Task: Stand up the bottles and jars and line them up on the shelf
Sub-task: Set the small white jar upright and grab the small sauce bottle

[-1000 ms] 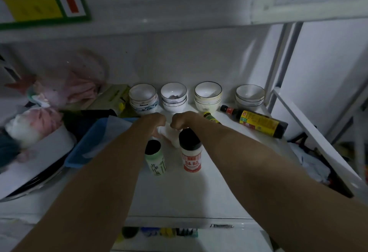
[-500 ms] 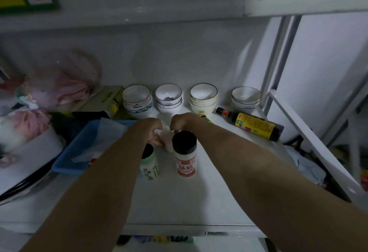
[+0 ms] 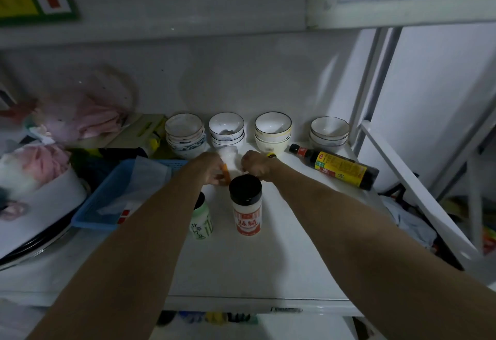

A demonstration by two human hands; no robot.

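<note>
Both my hands, left (image 3: 212, 169) and right (image 3: 255, 165), curl around a white jar (image 3: 228, 155) behind the red-label jar (image 3: 246, 205); green jar (image 3: 201, 221) upright left of it, sauce bottle (image 3: 335, 166) lying right

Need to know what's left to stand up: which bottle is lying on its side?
The dark sauce bottle with the yellow label, lying at the right by the bowls. The red-labelled jar and green-labelled jar stand upright.

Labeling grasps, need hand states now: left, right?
Left hand: closed on small white container with orange part.
Right hand: closed on the same container.
</note>
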